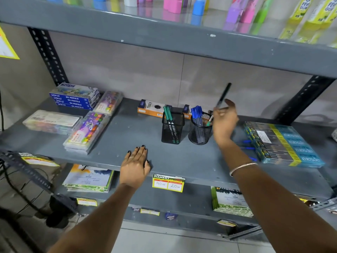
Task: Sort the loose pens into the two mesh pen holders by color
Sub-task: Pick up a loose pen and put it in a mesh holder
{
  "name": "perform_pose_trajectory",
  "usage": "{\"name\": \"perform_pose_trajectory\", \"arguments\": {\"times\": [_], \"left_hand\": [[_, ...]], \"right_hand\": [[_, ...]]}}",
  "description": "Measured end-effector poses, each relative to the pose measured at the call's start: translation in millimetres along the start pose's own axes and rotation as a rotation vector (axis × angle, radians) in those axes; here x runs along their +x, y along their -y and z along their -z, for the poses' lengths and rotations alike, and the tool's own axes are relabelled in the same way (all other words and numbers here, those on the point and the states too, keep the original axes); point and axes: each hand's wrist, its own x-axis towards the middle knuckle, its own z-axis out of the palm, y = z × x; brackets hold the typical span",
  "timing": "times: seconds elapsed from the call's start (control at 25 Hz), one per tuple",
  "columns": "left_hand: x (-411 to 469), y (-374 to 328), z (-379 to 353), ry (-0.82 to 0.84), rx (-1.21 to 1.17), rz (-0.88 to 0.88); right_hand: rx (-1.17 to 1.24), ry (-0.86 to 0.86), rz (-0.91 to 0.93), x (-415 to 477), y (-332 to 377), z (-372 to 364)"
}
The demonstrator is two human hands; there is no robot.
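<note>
Two black mesh pen holders stand mid-shelf. The square holder [172, 129] has green pens [168, 114] in it, and the round holder [199, 132] beside it has several blue pens [196, 112]. My right hand [224, 121] hovers just right of the round holder, shut on a dark pen [223, 95] whose upper end points up and whose green tip sits near the round holder's rim. My left hand [135, 164] rests flat and open on the shelf's front edge. Loose blue pens [246, 144] lie on the shelf behind my right forearm.
A blue-and-yellow box [284, 143] lies at the right, an orange pen carton [155, 108] sits behind the holders, and crayon and oil pastel packs [85, 128] are at the left. The upper shelf [164, 39] overhangs. A price tag [168, 182] hangs on the shelf edge.
</note>
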Motion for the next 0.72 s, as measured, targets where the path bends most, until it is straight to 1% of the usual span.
{"name": "perform_pose_trajectory", "arguments": {"times": [0.12, 0.2, 0.28, 0.36, 0.44, 0.56, 0.72], "left_hand": [[-1, -1, 1, -0.018, -0.02, -0.003], [-2, -2, 3, -0.033, -0.033, -0.016], [-2, -2, 3, -0.049, -0.042, -0.017], [-1, -3, 3, -0.048, -0.045, -0.012], [-1, -2, 3, -0.046, -0.038, -0.005], [-1, -3, 3, -0.053, -0.034, -0.002], [0, -4, 2, -0.051, -0.041, -0.004]], "right_hand": [[-0.031, 0.161, 0.129, -14, 21, -35], [-0.101, 0.294, 0.132, -13, 29, -56], [-0.276, 0.466, 0.125, -5, 34, -75], [-0.49, 0.66, 0.075, 1, 37, -92], [-0.589, 0.802, 0.027, 3, 39, -105], [-0.66, 0.867, 0.037, -2, 35, -116], [-0.709, 0.85, 0.122, -10, 32, -120]]}}
